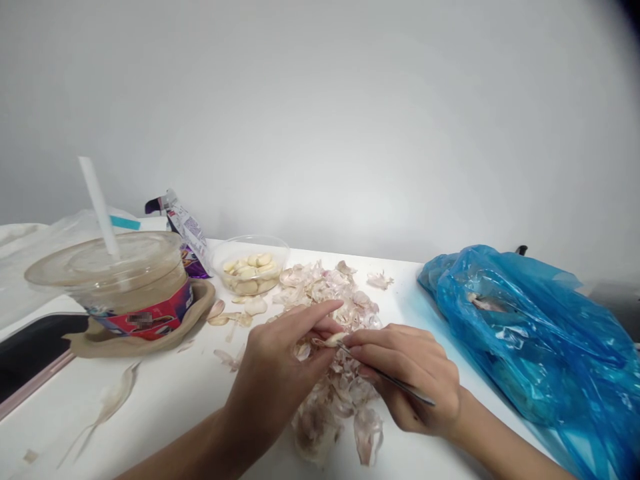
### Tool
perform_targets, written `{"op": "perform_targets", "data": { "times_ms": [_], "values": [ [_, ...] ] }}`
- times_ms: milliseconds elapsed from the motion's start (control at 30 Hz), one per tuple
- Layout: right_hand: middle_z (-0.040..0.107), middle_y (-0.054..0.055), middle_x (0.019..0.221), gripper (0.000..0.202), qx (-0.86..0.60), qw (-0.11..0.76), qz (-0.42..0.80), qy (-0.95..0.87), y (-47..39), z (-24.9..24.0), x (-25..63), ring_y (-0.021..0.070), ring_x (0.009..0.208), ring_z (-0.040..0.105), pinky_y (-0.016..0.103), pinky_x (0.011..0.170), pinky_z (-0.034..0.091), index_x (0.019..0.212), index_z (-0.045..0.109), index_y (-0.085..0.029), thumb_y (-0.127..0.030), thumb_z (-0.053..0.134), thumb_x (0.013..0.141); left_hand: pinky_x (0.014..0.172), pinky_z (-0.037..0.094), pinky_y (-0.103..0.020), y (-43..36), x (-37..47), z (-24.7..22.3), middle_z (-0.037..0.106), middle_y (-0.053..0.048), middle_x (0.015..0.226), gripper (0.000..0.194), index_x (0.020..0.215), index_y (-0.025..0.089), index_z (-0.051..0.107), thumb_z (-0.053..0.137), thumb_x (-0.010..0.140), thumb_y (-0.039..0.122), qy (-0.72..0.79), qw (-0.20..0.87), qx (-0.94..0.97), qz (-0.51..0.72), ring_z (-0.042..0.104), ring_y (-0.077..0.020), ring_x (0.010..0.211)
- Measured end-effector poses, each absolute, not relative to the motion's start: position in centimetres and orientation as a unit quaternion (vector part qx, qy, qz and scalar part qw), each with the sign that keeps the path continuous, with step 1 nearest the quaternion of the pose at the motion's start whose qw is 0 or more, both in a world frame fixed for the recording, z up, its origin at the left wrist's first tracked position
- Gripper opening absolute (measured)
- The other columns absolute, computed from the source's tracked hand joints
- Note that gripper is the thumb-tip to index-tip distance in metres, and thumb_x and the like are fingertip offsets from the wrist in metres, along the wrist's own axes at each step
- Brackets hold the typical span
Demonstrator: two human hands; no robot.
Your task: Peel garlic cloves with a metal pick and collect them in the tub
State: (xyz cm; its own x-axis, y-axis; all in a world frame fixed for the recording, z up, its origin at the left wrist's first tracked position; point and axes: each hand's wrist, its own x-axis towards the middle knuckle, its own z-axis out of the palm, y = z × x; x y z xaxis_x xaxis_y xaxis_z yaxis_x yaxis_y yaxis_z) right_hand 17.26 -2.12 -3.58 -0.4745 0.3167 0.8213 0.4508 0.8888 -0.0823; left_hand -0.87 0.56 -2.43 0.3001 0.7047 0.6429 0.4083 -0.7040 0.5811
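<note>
Garlic clove [332,341]: held up between both hands, above the skins near the middle of the white table [190,413]; it lies roughly sideways, a papery end toward the left.
Left hand [285,367]: thumb and fingers curled in, apparently pinching the clove from the left; the index finger stretches out past it, perhaps to keep clear of the metal.
Right hand [415,373]: fingers bent close together and clamped on a thin metal tool [407,392]; the fingertips sit right by the clove, a short grip that probably gives fine control.
Tool tip: at the clove's right end; fingers partly cover it, so I cannot tell whether it cuts in or only touches.
Garlic skins [345,293]: heaped under and beyond the hands, toward the table's far edge, likely because they drop where the hands work.
Clear tub [286,252]: near the far edge, left of the heap, holding pale bare cloves [247,272]; its place seems chosen to be within left-hand reach yet apart from most skins.
Loose cloves [255,306]: just in front of the tub, on the surface.
Blue plastic bag [530,333]: slumped along the table's right side, some garlic showing inside, handy to the right hand.
Drink cup [150,293]: toward the left edge in a brown holder [204,300], which presumably steadies it, beside a phone [40,347].
</note>
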Motion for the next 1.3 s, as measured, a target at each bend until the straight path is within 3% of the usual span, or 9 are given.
{"op": "perform_targets", "data": {
  "times_ms": [433, 733, 900, 1067, 1300],
  "values": [
    [0.071, 0.011, 0.094, 0.026, -0.227, 0.479, -0.045, -0.847, -2.36, -3.64, 17.42, 0.0164, 0.075, 0.068, 0.028, 0.055, 0.053, 0.106, 0.057, -0.012, -0.008, 0.046, 0.083, 0.071, 0.055, -0.026, 0.56, -0.76, -2.6, 0.074, 0.002, 0.076, 0.036, 0.101, 0.022, 0.063, 0.062, 0.068, 0.007, 0.33, 0.149, 0.805, 0.471, 0.069, -0.0153, 0.07],
    [0.069, 0.014, 0.1, 0.026, -0.212, 0.478, -0.039, -0.851, -2.28, -3.64, 17.52, 0.0174, 0.082, 0.067, 0.029, 0.056, 0.051, 0.109, 0.056, -0.008, -0.008, 0.046, 0.085, 0.077, 0.055, -0.027, 0.5, -0.73, -2.77, 0.075, 0.002, 0.08, 0.045, 0.104, 0.022, 0.062, 0.064, 0.064, 0.002, 0.319, 0.153, 0.814, 0.461, 0.069, -0.0162, 0.078],
    [0.07, 0.013, 0.097, 0.028, -0.224, 0.492, -0.06, -0.839, -2.35, -3.59, 17.51, 0.0176, 0.078, 0.067, 0.029, 0.056, 0.052, 0.108, 0.057, -0.01, -0.006, 0.05, 0.082, 0.07, 0.056, -0.025, 0.54, -0.62, -2.72, 0.073, 0.003, 0.075, 0.043, 0.103, 0.023, 0.063, 0.066, 0.065, 0.006, 0.305, 0.158, 0.815, 0.466, 0.069, -0.015, 0.069],
    [0.071, 0.011, 0.089, 0.027, -0.234, 0.5, -0.085, -0.829, -2.3, -3.44, 17.27, 0.0165, 0.07, 0.066, 0.029, 0.052, 0.052, 0.104, 0.057, -0.011, -0.005, 0.054, 0.079, 0.069, 0.055, -0.02, 0.46, -0.76, -2.33, 0.074, 0.003, 0.075, 0.039, 0.103, 0.019, 0.063, 0.066, 0.066, 0.005, 0.335, 0.156, 0.796, 0.48, 0.069, -0.0119, 0.067],
    [0.071, 0.01, 0.088, 0.023, -0.229, 0.483, -0.097, -0.839, -2.23, -3.36, 17.19, 0.0157, 0.073, 0.067, 0.026, 0.053, 0.053, 0.103, 0.056, -0.012, -0.007, 0.053, 0.08, 0.073, 0.052, -0.017, 0.5, -0.68, -2.44, 0.074, 0.004, 0.077, 0.039, 0.103, 0.017, 0.062, 0.064, 0.067, 0.002, 0.336, 0.151, 0.797, 0.479, 0.068, -0.0095, 0.072]
  ]
}}
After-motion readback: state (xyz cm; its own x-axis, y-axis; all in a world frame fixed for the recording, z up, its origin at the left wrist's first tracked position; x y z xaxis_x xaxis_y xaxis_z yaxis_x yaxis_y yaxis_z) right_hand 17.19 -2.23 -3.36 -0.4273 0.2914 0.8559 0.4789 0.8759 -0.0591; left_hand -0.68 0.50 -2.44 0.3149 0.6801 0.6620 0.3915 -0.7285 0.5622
